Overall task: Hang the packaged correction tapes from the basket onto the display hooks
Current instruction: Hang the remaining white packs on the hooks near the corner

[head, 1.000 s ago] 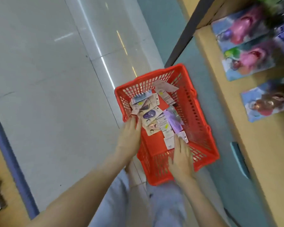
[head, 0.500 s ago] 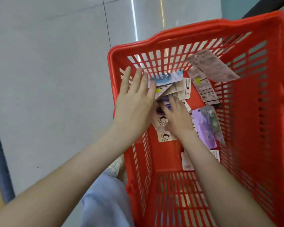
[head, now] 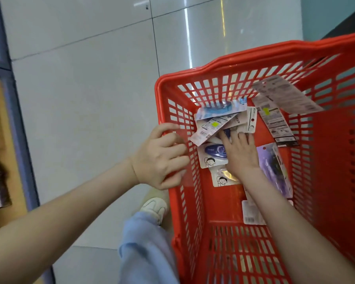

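Observation:
A red plastic basket [head: 195,71] stands on the floor with several carded correction tapes lying loose in it. A light blue pack [head: 219,108] lies at the far end, a dark blue one [head: 213,152] near the left wall, and a purple one [head: 275,167] to the right. My left hand [head: 160,156] grips the basket's left rim, fingers curled over it. My right hand [head: 241,154] is inside, fingers straight and spread on the pile between the dark blue and purple packs. It covers part of the packs beneath. No display hooks are in view.
Glossy grey floor tiles [head: 86,89] lie to the left of the basket. A wooden shelf unit with a blue frame [head: 10,111] runs along the left edge. My leg in light blue trousers [head: 143,247] and a white shoe [head: 154,208] are beside the basket.
My left hand has left the pile and taken hold of the basket's left rim. My right hand has stayed on the packs, shifting slightly. The view has dropped closer to the basket.

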Tool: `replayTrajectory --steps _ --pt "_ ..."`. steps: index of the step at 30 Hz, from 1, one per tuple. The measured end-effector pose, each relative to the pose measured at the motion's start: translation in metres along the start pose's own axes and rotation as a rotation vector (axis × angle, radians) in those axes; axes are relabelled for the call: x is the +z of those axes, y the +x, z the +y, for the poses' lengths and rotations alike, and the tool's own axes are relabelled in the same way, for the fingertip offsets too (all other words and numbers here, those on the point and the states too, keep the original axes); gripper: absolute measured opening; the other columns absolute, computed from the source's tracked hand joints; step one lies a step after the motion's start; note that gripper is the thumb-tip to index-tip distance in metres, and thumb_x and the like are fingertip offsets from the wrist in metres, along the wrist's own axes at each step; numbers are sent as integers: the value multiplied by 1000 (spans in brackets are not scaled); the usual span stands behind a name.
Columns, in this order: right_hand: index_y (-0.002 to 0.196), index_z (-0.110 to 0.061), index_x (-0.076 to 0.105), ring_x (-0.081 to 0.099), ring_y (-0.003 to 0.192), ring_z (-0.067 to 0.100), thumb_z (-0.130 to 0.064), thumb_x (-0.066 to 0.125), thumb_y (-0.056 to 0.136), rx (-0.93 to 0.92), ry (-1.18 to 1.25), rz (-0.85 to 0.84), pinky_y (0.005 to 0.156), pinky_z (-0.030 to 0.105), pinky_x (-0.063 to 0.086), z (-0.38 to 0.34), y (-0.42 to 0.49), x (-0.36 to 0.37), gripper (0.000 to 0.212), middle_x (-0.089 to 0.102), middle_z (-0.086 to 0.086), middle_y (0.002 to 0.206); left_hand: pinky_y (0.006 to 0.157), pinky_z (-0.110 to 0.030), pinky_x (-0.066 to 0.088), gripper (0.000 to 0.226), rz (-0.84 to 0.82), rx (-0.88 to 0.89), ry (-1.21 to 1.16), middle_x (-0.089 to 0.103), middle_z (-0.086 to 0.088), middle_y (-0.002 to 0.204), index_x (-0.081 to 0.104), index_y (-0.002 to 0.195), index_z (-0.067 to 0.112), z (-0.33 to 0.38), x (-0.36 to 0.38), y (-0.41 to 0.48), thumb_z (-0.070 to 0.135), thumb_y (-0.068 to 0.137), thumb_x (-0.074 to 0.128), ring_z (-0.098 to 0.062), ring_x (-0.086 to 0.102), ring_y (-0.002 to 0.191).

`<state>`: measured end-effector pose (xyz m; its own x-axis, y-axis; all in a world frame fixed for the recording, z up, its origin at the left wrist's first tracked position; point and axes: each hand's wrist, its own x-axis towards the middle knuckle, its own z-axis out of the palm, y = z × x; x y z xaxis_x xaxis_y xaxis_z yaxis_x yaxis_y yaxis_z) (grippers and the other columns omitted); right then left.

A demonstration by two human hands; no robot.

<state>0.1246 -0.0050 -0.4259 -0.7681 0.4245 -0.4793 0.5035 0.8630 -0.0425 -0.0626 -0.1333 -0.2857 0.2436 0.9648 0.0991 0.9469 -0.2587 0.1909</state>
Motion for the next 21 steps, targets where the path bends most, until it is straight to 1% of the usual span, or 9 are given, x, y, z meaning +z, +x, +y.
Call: replayTrajectory --steps 2,4,8,11,12,14,17,19,21 --pt "134 -11 50 52 102 34 -25 90 36 30 109 47 99 49 33 -6 -18 13 106 57 16 111 104 -41 30 27 42 11 -13 62 -6 70 58 64 11 -1 3 0 27 84 51 -28 61 69" --pt "136 -7 49 52 106 37 -12 86 41 39 160 67 102 52 32 -12 -46 26 102 58 18 111 103 -40 31 27 70 0 -32 62 -7 71 58 64 10 0 4 -2 26 84 49 -29 60 68" --pt "129 -2 54 47 123 38 -23 93 45 55 201 56 106 49 28 -25 -71 32 95 54 21 127 102 -41 31 29 93 -40 -39 62 -9 70 59 64 10 3 7 -1 25 84 46 -30 57 64" --pt "127 -4 49 48 125 40 -23 94 39 -10 214 63 106 51 36 -24 -51 34 101 50 24 133 100 -41 33 29 100 -70 -50 62 -9 71 62 65 9 3 8 -3 25 84 46 -30 54 65" --pt "127 -6 48 51 121 41 -27 95 38 -30 224 31 101 51 41 -23 -44 33 103 50 24 132 100 -40 33 29 97 -74 -51 62 -9 71 63 66 10 3 8 -4 26 84 47 -30 54 66" --pt "120 -6 56 57 104 38 -29 96 38 -52 210 -22 86 47 46 -20 -39 30 94 54 21 126 100 -41 34 28 62 -71 -51 62 -9 73 65 68 10 3 7 -4 26 83 50 -29 53 68" --pt "95 -5 64 58 85 33 -11 92 32 -33 191 23 76 41 36 -19 -57 20 70 62 14 98 101 -42 36 24 -19 -104 -55 65 -10 81 68 76 8 6 1 -2 27 82 55 -30 56 78" --pt "92 -6 64 60 91 33 -4 89 32 16 269 47 83 43 32 -16 -77 13 65 64 14 100 105 -43 36 23 -35 -192 -94 69 -12 95 70 85 6 15 -6 0 26 81 59 -31 63 92" --pt "103 -6 60 56 111 34 -3 87 40 142 426 81 100 46 27 -14 -93 -8 69 60 15 116 109 -39 36 24 48 -349 -197 69 -13 106 72 92 4 34 -15 4 23 82 61 -30 63 104"
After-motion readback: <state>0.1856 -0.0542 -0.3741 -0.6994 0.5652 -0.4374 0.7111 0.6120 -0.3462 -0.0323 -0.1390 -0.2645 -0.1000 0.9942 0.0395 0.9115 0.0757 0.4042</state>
